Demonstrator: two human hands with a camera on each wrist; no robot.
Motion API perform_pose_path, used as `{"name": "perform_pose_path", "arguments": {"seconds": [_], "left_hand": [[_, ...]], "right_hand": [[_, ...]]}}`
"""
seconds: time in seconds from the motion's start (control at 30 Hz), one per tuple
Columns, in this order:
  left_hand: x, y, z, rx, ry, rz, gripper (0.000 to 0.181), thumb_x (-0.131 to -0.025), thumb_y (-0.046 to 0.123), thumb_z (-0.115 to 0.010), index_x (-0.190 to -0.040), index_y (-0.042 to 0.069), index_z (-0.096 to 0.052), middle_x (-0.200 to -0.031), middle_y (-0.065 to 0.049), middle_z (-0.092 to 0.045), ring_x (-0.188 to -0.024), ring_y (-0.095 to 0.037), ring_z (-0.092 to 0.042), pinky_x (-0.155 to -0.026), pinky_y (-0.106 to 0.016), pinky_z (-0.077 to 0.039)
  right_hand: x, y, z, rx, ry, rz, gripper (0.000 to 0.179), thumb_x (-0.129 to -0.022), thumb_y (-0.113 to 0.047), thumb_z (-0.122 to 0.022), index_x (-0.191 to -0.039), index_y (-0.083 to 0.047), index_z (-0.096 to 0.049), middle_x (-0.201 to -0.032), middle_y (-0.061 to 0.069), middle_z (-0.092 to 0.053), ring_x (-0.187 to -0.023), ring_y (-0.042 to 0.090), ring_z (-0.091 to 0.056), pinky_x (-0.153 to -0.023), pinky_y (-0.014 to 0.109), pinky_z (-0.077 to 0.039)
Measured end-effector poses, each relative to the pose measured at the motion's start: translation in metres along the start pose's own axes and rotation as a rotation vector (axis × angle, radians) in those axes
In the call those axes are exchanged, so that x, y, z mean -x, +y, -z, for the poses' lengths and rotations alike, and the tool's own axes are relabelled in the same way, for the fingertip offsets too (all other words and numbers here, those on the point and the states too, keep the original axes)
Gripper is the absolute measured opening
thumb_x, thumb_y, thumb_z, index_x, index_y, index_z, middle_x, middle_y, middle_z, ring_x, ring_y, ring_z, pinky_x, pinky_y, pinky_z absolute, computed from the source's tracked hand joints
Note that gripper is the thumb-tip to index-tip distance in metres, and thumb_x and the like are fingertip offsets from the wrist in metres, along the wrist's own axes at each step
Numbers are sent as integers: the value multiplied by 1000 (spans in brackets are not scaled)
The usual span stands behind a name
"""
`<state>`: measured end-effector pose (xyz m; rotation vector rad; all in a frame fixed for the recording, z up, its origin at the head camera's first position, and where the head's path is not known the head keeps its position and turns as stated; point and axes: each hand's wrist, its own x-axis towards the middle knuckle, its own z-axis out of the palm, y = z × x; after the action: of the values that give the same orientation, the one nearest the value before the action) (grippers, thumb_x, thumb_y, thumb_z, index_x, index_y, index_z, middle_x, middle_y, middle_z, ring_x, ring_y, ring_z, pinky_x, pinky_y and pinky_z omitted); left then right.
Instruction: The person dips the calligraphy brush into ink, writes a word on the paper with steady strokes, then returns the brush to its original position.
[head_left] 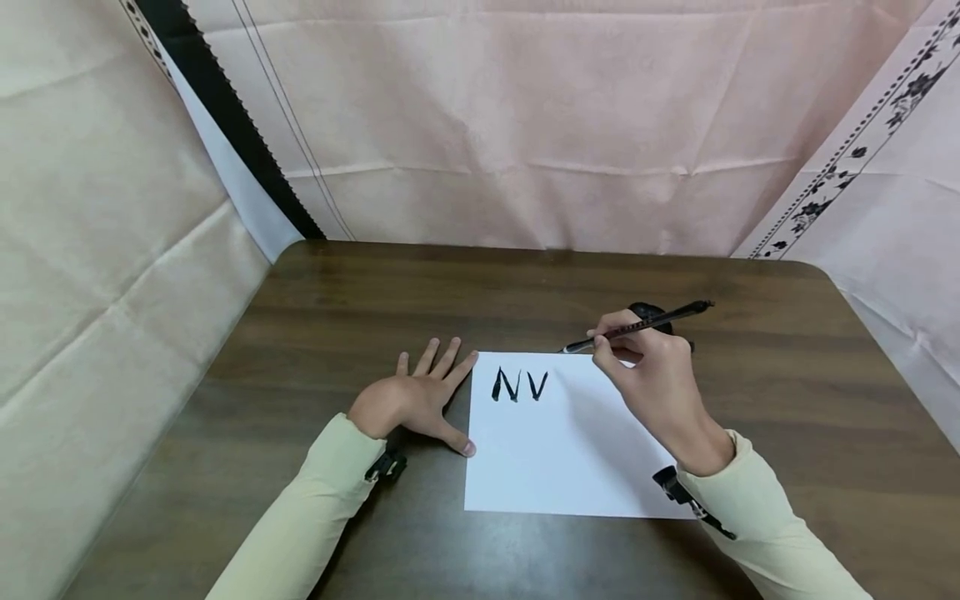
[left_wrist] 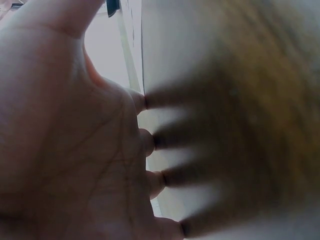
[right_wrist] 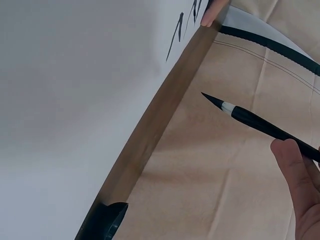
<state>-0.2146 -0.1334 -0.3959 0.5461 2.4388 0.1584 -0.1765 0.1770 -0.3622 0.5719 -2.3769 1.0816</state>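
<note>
A white sheet of paper [head_left: 558, 467] lies on the table with the black brush letters N [head_left: 506, 385] and V [head_left: 537, 385] near its top left. My right hand [head_left: 660, 383] pinches a dark writing brush [head_left: 652, 323] between thumb and fingers. In the right wrist view the brush's pointed black tip [right_wrist: 212, 100] shows below a pale collar, apart from the paper. With fingers spread, my left hand [head_left: 420, 396] rests at the sheet's left edge, index fingertip at the upper corner and thumb [head_left: 467, 448] on the edge. Its palm [left_wrist: 75, 140] fills much of the left wrist view.
Partly hidden behind my right hand, a black round object [head_left: 647, 310] stands on the table. The brown wooden table [head_left: 360, 292] has rounded far corners. Pale creased cloth [head_left: 525, 108] hangs behind it and at both sides, with a black band and a floral strip.
</note>
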Motion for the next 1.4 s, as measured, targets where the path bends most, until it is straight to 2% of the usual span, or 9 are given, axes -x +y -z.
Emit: {"name": "perform_pose_path", "arguments": {"seconds": [0.33, 0.53, 0.63, 0.8, 1.13, 1.4], "left_hand": [[5, -4, 0, 32, -12, -10, 138, -78, 76, -79, -170, 29, 13, -174, -5, 27, -159, -34, 27, -122, -71, 12], [5, -8, -5, 52, -3, -18, 139, -77, 80, -78, -170, 29, 13, -174, -5, 26, -159, -35, 26, -121, -72, 11], [5, -6, -5, 58, -4, -23, 139, -77, 79, -78, -170, 30, 13, -174, -4, 27, -159, -34, 27, -121, -72, 12], [5, -2, -3, 42, -5, -19, 138, -78, 76, -80, -170, 29, 13, -174, -4, 27, -159, -34, 27, -121, -71, 12], [1, -1, -3, 7, 3, -13, 137, -79, 75, -80, -170, 30, 12, -174, -4, 25, -159, -34, 26, -122, -71, 10], [1, 0, -1, 12, 10, -13, 137, -79, 74, -80, -170, 28, 12, -174, -5, 26, -159, -35, 26, -122, -72, 10]], "right_hand": [[3, 0, -6, -9, -39, -44, 13, -97, 7, -67, -104, -3, -69, -101, 7, -77, -90, 17, -77, -83, 9, -54], [3, 2, -10, -3, -67, -47, 11, -97, 6, -66, -104, -3, -69, -101, 9, -77, -91, 20, -78, -81, 30, -62], [5, 3, -12, 3, -89, -49, 11, -97, 6, -66, -103, -3, -69, -101, 9, -77, -91, 21, -78, -80, 36, -63], [7, 5, -15, 27, -112, -41, 13, -96, 6, -67, -104, -4, -69, -101, 9, -78, -90, 21, -79, -78, 36, -64], [9, 8, -16, 52, -105, -16, 15, -93, 8, -67, -102, -4, -70, -99, 9, -79, -87, 21, -79, -76, 35, -64], [8, 9, -17, 69, -116, -22, 15, -93, 9, -67, -102, -3, -70, -98, 11, -78, -88, 23, -80, -76, 38, -64]]}}
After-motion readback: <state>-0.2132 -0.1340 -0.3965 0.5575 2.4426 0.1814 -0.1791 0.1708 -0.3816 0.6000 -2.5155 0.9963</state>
